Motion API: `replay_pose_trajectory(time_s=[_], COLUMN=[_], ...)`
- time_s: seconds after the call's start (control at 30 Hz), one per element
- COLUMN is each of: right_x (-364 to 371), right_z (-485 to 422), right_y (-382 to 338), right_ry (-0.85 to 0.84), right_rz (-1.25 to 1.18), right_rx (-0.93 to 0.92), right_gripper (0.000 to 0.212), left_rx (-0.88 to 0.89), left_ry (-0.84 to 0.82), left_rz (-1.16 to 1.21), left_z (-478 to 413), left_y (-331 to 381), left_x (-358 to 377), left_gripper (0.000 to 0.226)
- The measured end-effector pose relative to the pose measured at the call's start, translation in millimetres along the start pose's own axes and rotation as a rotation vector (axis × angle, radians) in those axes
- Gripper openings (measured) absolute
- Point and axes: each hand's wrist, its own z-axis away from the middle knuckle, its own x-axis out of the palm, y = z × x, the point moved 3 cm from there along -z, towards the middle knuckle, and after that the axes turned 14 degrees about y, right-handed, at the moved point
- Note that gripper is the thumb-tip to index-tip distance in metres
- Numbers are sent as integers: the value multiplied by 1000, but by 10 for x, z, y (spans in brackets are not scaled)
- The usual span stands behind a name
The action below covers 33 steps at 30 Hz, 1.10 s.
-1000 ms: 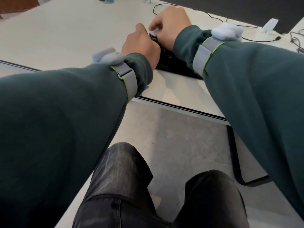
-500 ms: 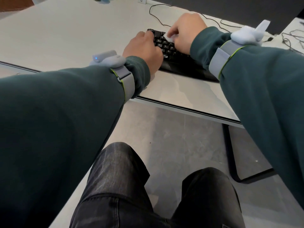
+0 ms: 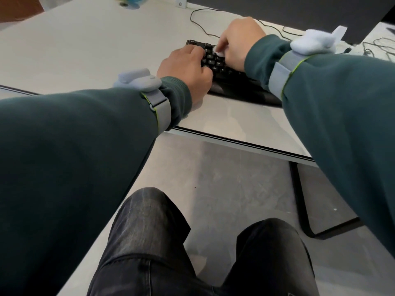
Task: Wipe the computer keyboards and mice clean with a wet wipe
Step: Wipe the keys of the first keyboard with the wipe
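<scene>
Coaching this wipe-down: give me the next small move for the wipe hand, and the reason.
Probably draw the wet wipe rightward along its key row. The right hand pinches it against keys near the left end of the keyboard, the left hand holds that end steady, and more keys lie further right.

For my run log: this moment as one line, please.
step: wiping | right hand: pinches wet wipe on keyboard | left hand: holds keyboard end

Pinches white wet wipe [image 3: 218, 53] in right grip [image 3: 241, 41], pressed onto keys of black keyboard [image 3: 216, 63]; holds keyboard's left end with left grip [image 3: 185, 65], on pale tabletop [image 3: 85, 50].
</scene>
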Motion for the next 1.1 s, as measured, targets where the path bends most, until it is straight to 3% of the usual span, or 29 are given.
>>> replay_pose_trajectory(time_s=[0.13,0.33,0.57,0.77,0.97,1.1], right_x=[-54,-226,-233,-84,-29,-6], right_z=[217,490,358,62,51,-19], right_y=[527,1108,762,297,556,552], right_ry=[6,-3,37,47,56,84], right_rz=[21,100,9,-36,-25,-71], right_rx=[149,300,195,53,174,245], right_gripper=[23,25,25,31,21,29], left_rx=[99,81,242,200,193,174], left_ry=[1,28,-1,26,30,37], left_rz=[-15,-20,-89,-100,-103,-115], left_z=[10,-1,39,24,5,6], left_y=[-1,-28,68,54,44,18], left_x=[28,59,59,60,67,89], left_gripper=[51,52,46,47,48,47])
